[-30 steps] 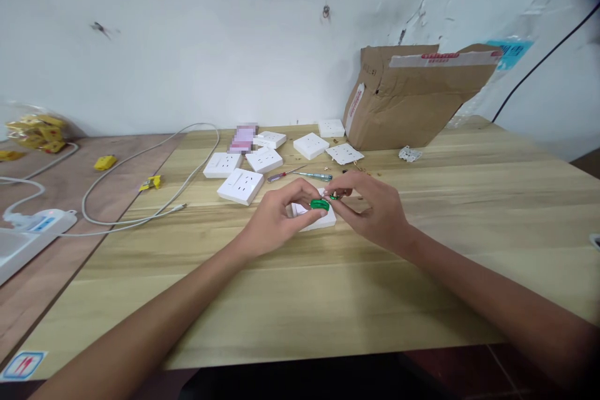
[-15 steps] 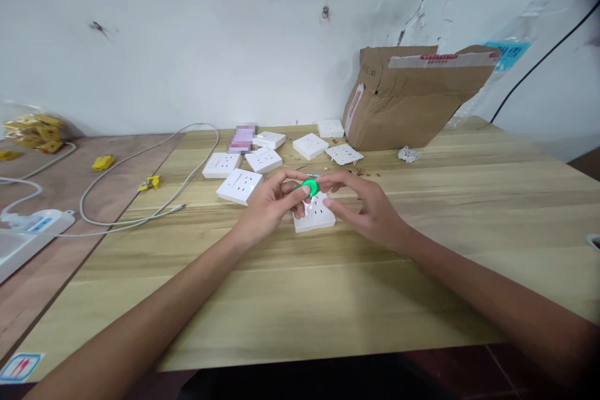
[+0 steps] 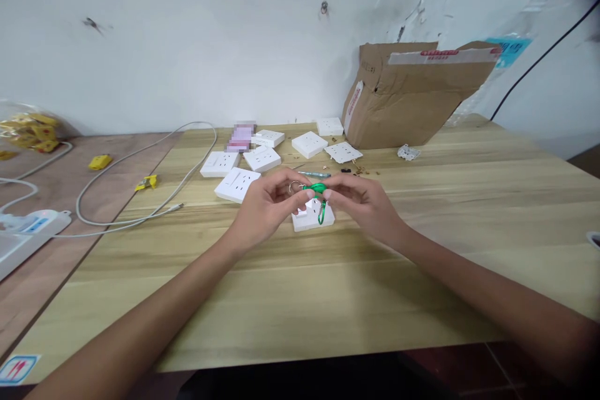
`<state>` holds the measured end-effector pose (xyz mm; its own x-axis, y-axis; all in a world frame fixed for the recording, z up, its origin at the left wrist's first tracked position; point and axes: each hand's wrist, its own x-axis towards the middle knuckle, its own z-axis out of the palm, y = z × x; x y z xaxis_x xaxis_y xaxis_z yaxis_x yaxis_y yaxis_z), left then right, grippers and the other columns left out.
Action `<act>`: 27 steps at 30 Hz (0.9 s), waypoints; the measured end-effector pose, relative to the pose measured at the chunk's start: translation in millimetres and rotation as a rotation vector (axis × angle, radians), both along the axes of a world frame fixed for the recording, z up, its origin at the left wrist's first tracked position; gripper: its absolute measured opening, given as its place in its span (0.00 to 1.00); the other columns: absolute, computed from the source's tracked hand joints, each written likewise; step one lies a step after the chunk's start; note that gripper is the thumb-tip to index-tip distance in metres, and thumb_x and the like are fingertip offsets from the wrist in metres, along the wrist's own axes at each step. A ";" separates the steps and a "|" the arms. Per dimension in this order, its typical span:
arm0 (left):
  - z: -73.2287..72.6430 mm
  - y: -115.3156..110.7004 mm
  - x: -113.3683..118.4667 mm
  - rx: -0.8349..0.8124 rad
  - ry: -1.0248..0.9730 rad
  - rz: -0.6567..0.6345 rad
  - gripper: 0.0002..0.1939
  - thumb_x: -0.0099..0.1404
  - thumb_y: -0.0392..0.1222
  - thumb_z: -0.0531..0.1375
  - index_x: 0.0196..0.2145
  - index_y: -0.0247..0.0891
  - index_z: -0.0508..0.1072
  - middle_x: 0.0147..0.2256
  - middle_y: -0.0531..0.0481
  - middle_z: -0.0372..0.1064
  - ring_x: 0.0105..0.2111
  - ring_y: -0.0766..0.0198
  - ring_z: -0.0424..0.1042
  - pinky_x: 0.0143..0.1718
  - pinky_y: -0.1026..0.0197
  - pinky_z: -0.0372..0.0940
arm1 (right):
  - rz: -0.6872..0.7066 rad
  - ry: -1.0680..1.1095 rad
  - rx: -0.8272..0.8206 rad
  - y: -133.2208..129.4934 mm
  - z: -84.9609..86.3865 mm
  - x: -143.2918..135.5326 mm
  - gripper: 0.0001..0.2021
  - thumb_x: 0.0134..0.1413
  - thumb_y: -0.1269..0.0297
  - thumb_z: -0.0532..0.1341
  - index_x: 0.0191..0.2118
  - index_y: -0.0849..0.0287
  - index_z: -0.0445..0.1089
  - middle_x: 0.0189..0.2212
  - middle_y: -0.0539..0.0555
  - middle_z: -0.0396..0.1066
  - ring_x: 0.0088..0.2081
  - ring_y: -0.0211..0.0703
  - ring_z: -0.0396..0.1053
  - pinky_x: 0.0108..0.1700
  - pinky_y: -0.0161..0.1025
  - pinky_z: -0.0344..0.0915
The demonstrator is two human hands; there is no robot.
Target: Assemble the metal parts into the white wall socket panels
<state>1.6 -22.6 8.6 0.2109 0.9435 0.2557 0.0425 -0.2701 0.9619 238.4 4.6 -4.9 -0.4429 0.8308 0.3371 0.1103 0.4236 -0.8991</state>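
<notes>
My left hand (image 3: 268, 201) and my right hand (image 3: 363, 201) meet above a white wall socket (image 3: 313, 220). Between their thumbs and fingertips they pinch a small green keychain (image 3: 317, 188), turned nearly edge-on. A thin metal split ring (image 3: 295, 187) sticks out of its left end by my left fingers. From its right end a green carabiner clip (image 3: 321, 212) dangles in front of the socket. Fingertips cover parts of the keychain. Just behind the hands, a slim teal screwdriver or pen (image 3: 315, 174) lies on the table.
Several white sockets (image 3: 237, 184) lie beyond the hands, beside a white face plate (image 3: 344, 152) and small brass bits (image 3: 360, 170). A cardboard box (image 3: 403, 100) leans by the wall. At left are a white cable (image 3: 140, 222), a power strip (image 3: 37, 234) and yellow pieces (image 3: 146, 182).
The green keychain has turned from face-up to nearly edge-on, and its ring and clip now show. My right fingers have closed onto it.
</notes>
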 end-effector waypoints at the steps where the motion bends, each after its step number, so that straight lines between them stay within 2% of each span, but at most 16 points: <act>1: 0.5 -0.9 0.7 0.009 0.020 0.018 0.12 0.69 0.49 0.74 0.43 0.38 0.82 0.32 0.50 0.80 0.31 0.64 0.78 0.33 0.62 0.76 | 0.024 0.022 -0.062 0.4 -0.6 -0.3 0.12 0.72 0.52 0.69 0.50 0.52 0.85 0.42 0.54 0.83 0.40 0.45 0.78 0.39 0.42 0.76; 4: 1.8 -2.9 3.5 -0.004 0.056 0.035 0.13 0.71 0.50 0.73 0.41 0.37 0.82 0.31 0.49 0.80 0.29 0.64 0.78 0.32 0.61 0.77 | 0.068 0.052 -0.140 0.1 -1.5 -1.9 0.13 0.74 0.51 0.67 0.48 0.53 0.85 0.40 0.53 0.82 0.41 0.44 0.77 0.43 0.42 0.74; 7: 2.8 -3.8 5.4 -0.051 0.018 -0.005 0.15 0.72 0.53 0.71 0.40 0.36 0.81 0.30 0.48 0.81 0.29 0.61 0.81 0.32 0.59 0.79 | 0.110 0.056 -0.155 -3.0 -1.0 -4.3 0.13 0.74 0.50 0.67 0.47 0.54 0.84 0.40 0.53 0.81 0.41 0.44 0.76 0.44 0.42 0.73; 14: 6.0 -6.1 4.8 -0.137 -0.072 -0.046 0.18 0.71 0.55 0.72 0.39 0.36 0.80 0.31 0.46 0.83 0.30 0.59 0.83 0.31 0.59 0.80 | 0.068 0.013 -0.083 -6.7 0.1 -3.8 0.12 0.72 0.50 0.69 0.47 0.53 0.83 0.38 0.53 0.80 0.38 0.44 0.75 0.39 0.41 0.71; 19: 4.5 -5.2 2.1 -0.099 -0.095 -0.103 0.17 0.73 0.54 0.72 0.42 0.36 0.81 0.33 0.45 0.84 0.32 0.59 0.83 0.36 0.57 0.81 | 0.114 0.074 -0.104 -4.3 0.9 0.9 0.14 0.70 0.50 0.71 0.50 0.54 0.83 0.42 0.54 0.82 0.41 0.46 0.79 0.42 0.43 0.76; 27: 5.5 -4.0 -0.6 -0.053 -0.081 -0.145 0.17 0.73 0.54 0.72 0.43 0.36 0.79 0.33 0.46 0.83 0.31 0.60 0.82 0.35 0.57 0.81 | 0.071 0.093 0.004 -8.2 -0.4 1.2 0.11 0.71 0.52 0.71 0.46 0.55 0.82 0.36 0.53 0.81 0.37 0.44 0.78 0.39 0.42 0.77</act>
<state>1.1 -26.6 14.1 0.3270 0.9171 0.2281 -0.0713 -0.2167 0.9736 239.6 -3.6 -5.3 -0.4671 0.7972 0.3824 -0.0037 0.4308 -0.9024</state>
